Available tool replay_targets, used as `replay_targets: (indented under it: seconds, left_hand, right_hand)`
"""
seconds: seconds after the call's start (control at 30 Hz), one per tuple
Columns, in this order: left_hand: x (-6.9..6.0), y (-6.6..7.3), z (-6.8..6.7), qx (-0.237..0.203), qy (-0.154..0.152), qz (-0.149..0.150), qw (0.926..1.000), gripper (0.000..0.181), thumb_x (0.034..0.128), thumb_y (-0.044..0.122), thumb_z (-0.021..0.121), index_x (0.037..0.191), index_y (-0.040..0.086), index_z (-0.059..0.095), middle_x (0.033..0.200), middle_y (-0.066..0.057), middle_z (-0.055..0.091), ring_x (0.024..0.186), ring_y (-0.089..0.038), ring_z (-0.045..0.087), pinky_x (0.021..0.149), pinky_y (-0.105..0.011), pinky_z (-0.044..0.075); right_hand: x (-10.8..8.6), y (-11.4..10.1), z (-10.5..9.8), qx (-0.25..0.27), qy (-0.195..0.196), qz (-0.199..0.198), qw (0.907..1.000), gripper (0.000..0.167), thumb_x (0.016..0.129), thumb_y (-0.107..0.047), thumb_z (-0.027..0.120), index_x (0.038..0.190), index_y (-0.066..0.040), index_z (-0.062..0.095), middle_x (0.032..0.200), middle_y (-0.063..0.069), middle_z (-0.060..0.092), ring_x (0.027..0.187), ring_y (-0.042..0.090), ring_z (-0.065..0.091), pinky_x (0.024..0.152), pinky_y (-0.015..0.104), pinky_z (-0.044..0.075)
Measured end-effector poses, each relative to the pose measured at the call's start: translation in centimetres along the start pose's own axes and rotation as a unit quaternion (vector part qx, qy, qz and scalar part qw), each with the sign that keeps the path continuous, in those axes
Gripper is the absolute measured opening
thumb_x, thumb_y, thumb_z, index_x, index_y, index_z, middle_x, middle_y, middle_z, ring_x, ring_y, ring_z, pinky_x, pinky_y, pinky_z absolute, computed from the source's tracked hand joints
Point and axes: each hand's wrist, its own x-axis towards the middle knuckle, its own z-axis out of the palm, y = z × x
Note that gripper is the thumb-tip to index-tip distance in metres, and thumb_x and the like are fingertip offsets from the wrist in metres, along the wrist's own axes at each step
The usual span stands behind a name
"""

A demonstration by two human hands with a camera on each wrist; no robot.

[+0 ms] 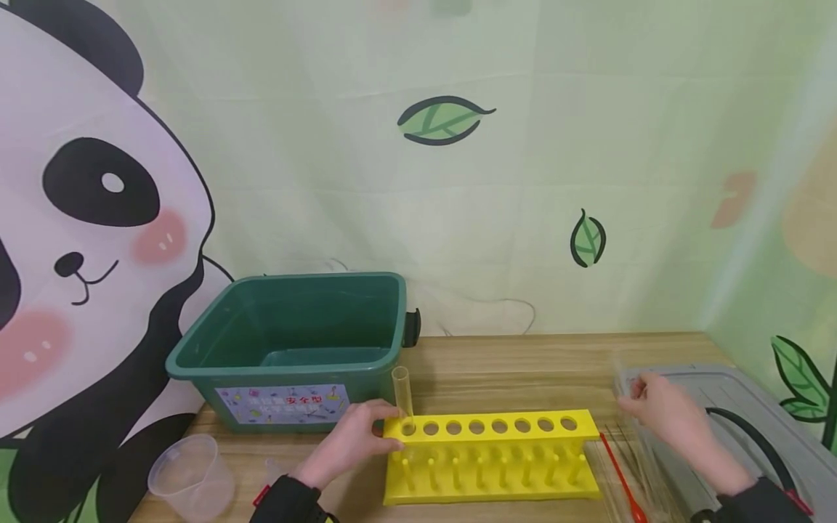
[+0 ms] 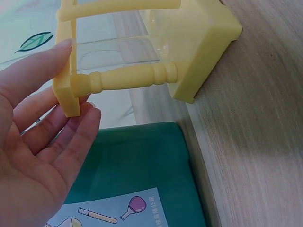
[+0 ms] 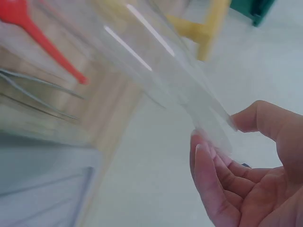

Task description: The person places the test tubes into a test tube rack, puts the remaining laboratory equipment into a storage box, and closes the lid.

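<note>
Yellow rack [image 1: 490,438] with one tube [image 1: 402,392]

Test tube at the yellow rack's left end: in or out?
In: the test tube sits in the yellow rack, its lower part passing through the leftmost hole.

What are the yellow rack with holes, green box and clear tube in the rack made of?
Yellow rack with round holes: probably satin plastic, evenly coloured with smooth, moulded-looking edges.
Green rectangular box: likely semi-gloss plastic, with a rounded rim.
Clear round tube: smooth, see-through; glass or plastic, I can't tell.
</note>
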Motion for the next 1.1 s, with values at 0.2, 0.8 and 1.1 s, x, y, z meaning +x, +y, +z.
replay_targets:
  seconds: [0.2, 0.8, 1.1]
  left_hand:
    - [-0.1, 0.0, 0.0, 0.002, 0.004, 0.002, 1.0000, 0.039, 0.0720, 0.014, 0.076, 0.106, -0.001, 0.064, 0.101, -0.007, 0.058, 0.090, -0.020, 0.052, 0.067, -0.025, 0.047]
    - [0.0, 0.1, -0.1, -0.002, -0.002, 0.004, 1.0000, 0.039, 0.0723, 0.015, 0.076, 0.106, -0.001, 0.064, 0.100, -0.006, 0.058, 0.088, -0.019, 0.052, 0.068, -0.027, 0.048]
    - [0.0, 0.0, -0.1, 0.007, -0.001, 0.012, 0.9999, 0.040, 0.0721, 0.015, 0.076, 0.106, -0.001, 0.064, 0.099, -0.006, 0.058, 0.088, -0.019, 0.052, 0.068, -0.026, 0.047]
  right_hand:
    - [-0.5, -1.6, -2.4, 0.018, 0.066, -0.028, 0.9973, 0.023, 0.082, -0.019, 0.056, 0.086, 0.003, 0.048, 0.070, 0.008, 0.052, 0.054, 0.020, 0.041, 0.046, 0.031, 0.032]
    - [-1.8, -6.2, -4.2, 0.124, 0.253, -0.156, 0.9466, 0.021, 0.083, -0.011, 0.064, 0.098, 0.001, 0.054, 0.085, 0.013, 0.062, 0.073, 0.019, 0.058, 0.060, 0.011, 0.043]
    - [-2.1, -8.6, -3.5, 0.172, 0.276, -0.213, 0.9214, 0.020, 0.079, -0.001, 0.066, 0.095, 0.001, 0.054, 0.083, 0.009, 0.062, 0.074, 0.000, 0.054, 0.064, 0.010, 0.043]
